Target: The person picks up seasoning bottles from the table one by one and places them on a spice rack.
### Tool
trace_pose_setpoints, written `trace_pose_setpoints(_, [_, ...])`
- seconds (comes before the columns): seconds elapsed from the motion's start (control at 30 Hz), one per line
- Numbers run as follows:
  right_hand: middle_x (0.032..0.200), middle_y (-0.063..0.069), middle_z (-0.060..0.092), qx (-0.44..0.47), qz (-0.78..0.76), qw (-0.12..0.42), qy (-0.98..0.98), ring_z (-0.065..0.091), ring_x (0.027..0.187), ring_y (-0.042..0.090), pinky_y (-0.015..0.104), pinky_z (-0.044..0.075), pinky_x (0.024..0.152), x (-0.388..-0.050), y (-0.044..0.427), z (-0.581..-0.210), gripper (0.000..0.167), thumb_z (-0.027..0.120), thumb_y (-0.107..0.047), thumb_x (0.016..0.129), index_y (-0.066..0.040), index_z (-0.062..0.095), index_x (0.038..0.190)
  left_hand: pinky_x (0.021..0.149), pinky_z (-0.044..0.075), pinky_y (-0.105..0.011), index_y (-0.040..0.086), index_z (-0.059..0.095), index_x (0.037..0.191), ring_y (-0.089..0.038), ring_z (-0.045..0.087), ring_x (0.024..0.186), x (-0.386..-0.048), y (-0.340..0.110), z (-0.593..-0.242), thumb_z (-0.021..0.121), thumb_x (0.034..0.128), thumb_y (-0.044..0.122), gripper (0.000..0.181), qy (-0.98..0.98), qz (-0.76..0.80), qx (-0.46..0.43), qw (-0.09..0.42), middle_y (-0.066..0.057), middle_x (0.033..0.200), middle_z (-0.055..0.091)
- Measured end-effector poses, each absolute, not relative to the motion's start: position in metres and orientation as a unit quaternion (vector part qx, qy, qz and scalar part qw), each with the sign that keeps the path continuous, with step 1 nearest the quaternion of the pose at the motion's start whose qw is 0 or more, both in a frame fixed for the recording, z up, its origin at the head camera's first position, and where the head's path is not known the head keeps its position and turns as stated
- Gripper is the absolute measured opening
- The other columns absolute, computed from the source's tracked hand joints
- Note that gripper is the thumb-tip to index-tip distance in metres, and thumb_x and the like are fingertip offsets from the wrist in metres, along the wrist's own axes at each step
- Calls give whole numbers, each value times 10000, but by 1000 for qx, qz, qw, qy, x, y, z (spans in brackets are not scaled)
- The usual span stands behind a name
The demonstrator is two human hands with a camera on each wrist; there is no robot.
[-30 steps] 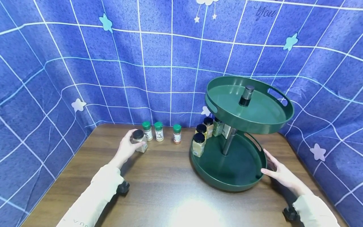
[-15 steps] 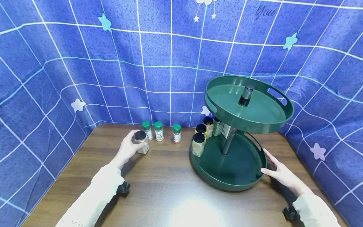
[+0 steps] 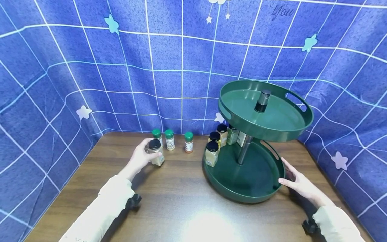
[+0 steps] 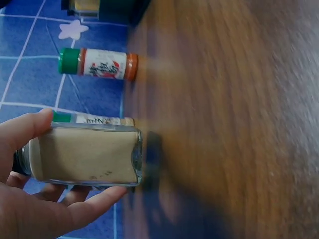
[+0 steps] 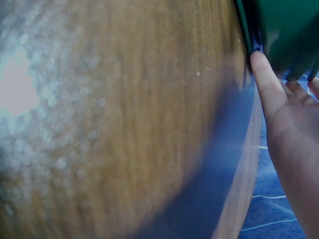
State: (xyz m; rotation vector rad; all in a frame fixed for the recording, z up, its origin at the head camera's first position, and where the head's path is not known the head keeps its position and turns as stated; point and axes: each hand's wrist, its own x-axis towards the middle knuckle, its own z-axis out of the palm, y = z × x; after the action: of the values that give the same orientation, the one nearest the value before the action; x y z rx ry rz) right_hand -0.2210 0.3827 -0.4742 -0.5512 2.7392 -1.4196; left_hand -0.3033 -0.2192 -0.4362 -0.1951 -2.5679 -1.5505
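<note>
My left hand [image 3: 139, 157] grips a square glass spice jar [image 3: 158, 158] with a black lid. Pale beige powder fills the jar in the left wrist view, its base just off the tabletop. Thumb and fingers lie on opposite sides of the glass. Over on the right, my right hand [image 3: 299, 185] touches the outer rim of the lower tray [image 3: 255, 181] of a green two-tier stand, fingers mostly straight. In the right wrist view the thumb [image 5: 269, 82] rests at the tray's edge. Several black-lidded jars [image 3: 211, 154] stand at the lower tray's left and back.
Behind the held jar are two green-capped spice bottles, one partly hidden [image 3: 156, 133] and one in view [image 3: 170, 143]. Another green-capped bottle [image 3: 188, 145] stands between them and the stand. The upper tray [image 3: 281, 116] overhangs the lower one. A blue patterned cloth [image 3: 169, 84] hangs behind the wooden table [image 3: 169, 195].
My left hand has moved a little to the right and toward me with the jar, now overlapping the leftmost green-capped bottle. The right hand and the stand have stayed in place.
</note>
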Motion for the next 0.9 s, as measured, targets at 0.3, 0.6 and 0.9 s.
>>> trace_pose_setpoints(0.3, [1465, 338, 241, -167, -451, 6, 877, 320, 1116, -220, 11, 315, 871, -221, 383, -474, 779, 608, -113, 914, -80, 114, 1515, 749, 536, -384, 111, 492, 1290, -309, 570, 1011, -298, -207, -425, 790, 743, 129, 623, -843, -529, -88, 50, -175, 1158, 600])
trace_pose_setpoints(0.6, [1462, 350, 229, -171, -454, 6, 875, 326, 1123, -212, 17, 319, 875, -221, 383, -475, 783, 607, -105, 913, -73, 107, 1514, 796, 535, -456, 90, 489, 1286, -361, 559, 1095, -292, -195, -414, 784, 737, 98, 623, -835, -540, -103, 36, -188, 1227, 575])
trace_pose_setpoints(0.9, [1457, 342, 251, -172, -452, 1, 876, 339, 1117, -210, 17, 325, 866, -221, 383, -475, 781, 609, -97, 910, -73, 115, 1513, 659, 568, -416, 74, 474, 1312, -411, 555, 1101, -284, -181, -399, 775, 743, 63, 644, -819, -563, -113, 16, -234, 1253, 545])
